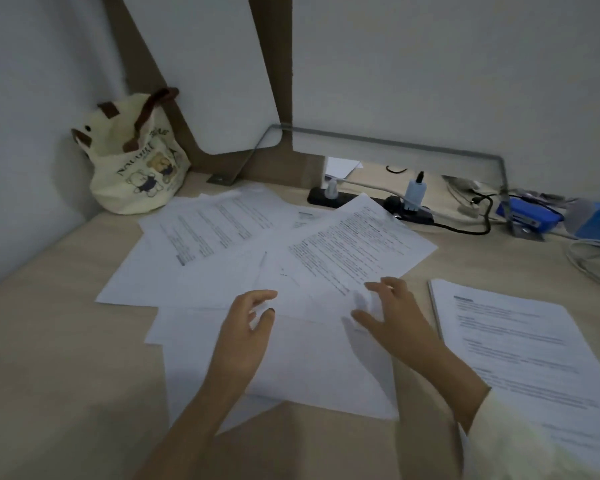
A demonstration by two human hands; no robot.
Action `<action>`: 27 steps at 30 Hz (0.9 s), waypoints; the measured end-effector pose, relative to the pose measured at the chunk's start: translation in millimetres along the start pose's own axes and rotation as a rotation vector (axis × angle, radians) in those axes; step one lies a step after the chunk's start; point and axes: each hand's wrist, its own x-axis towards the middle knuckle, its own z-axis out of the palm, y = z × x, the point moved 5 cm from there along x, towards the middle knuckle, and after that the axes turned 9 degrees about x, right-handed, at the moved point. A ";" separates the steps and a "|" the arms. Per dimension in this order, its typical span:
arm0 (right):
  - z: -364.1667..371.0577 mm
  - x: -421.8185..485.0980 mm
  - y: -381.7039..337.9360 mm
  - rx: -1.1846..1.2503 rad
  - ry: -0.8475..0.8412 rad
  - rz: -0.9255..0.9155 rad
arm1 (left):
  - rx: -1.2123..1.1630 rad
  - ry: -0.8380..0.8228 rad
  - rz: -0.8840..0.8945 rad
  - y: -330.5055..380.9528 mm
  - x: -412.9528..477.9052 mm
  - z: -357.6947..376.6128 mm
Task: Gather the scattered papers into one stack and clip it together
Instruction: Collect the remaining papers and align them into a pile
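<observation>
A: Surface (66, 341), pale wood. Papers (222, 271) fanned across its middle, overlapping at odd angles, some printed, some blank side up. Separate stack (520, 344) at right, edges squared, printed text on top.

B: Back of surface?

A: Cream tote (136, 161) with bear print in the left corner, power strip (371, 202) with plugs behind the papers.

B: Hands?

A: Both over the near sheets. Left hand (246, 327): grip half open, fingers curled, tips blurred; contact with the sheet underneath can't be told. Right hand (392, 313): fingers spread and bent, a sheet's lifted edge against thumb and fingers; blur, so a true pinch can't be confirmed.

B: Clip?

A: Can't pick one out.
</observation>
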 end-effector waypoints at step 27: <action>42.4 34.2 -13.5 -0.399 0.201 -0.170 | 1.291 0.085 0.456 -51.8 113.1 -72.2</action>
